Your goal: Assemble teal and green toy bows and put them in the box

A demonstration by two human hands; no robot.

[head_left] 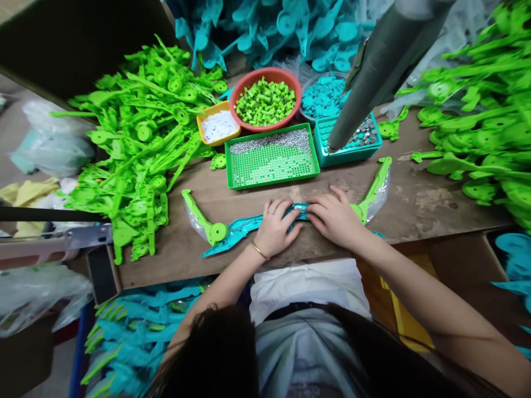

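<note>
Both hands rest on a long teal and green plastic toy part [238, 229] that lies flat across the near edge of the wooden workbench [415, 202]. My left hand [277, 228], with a ring and a gold bracelet, presses its curled fingers on the teal middle. My right hand [335, 216] lies flat over the same middle section, fingers together. A green arm with a round hub [205, 224] sticks out on the left, another green arm [375, 188] on the right, each over clear plastic film.
A green tray of small metal pins [271, 157] sits just beyond the hands. Behind it are a red bowl of green pieces [265, 99], a yellow dish of white discs [218, 124] and a teal tray [348, 143] under a grey press column [373, 72]. Green part piles flank both sides.
</note>
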